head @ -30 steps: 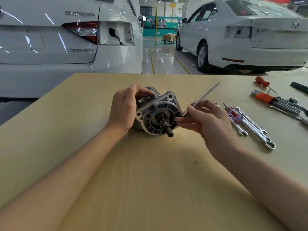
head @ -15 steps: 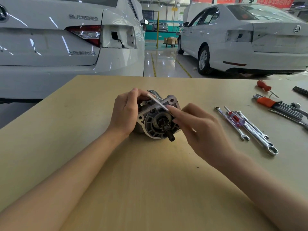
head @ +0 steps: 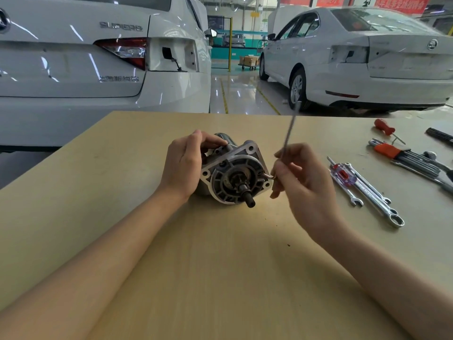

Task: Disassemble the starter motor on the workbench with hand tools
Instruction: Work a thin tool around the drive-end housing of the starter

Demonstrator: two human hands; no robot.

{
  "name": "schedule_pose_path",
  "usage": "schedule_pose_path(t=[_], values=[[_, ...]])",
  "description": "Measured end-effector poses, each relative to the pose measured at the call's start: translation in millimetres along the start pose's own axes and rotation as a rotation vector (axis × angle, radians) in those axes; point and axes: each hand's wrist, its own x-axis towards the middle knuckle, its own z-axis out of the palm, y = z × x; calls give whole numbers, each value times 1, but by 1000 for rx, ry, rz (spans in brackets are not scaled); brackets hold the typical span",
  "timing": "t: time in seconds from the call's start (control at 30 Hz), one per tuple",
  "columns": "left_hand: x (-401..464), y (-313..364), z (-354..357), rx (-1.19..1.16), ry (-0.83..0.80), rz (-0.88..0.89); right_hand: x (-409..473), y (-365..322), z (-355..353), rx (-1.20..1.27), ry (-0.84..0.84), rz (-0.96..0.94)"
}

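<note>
Head view: starter motor between left hand and right hand grips.

Behind the tabletop stand two white sedans: the left car shows its rear with one tail lamp section removed, and the right car is parked across a glossy floor with yellow lines. Far back between them, a small cart with cardboard boxes stands near a teal wall, and red banners hang above.
</note>
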Motion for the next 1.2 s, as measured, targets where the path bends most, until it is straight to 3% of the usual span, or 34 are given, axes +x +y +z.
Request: schedule_pose_path(t=[0.13, 0.27, 1.2], values=[[0, 0, 0, -9, 0, -4, 5, -1, -7, 327, 48, 336], [0, 0, 1, -14, 3, -13, 8, 2, -7, 436, 55, 453], [0, 1, 0, -7, -9, -18, 2, -4, -4, 462, 92, 506]])
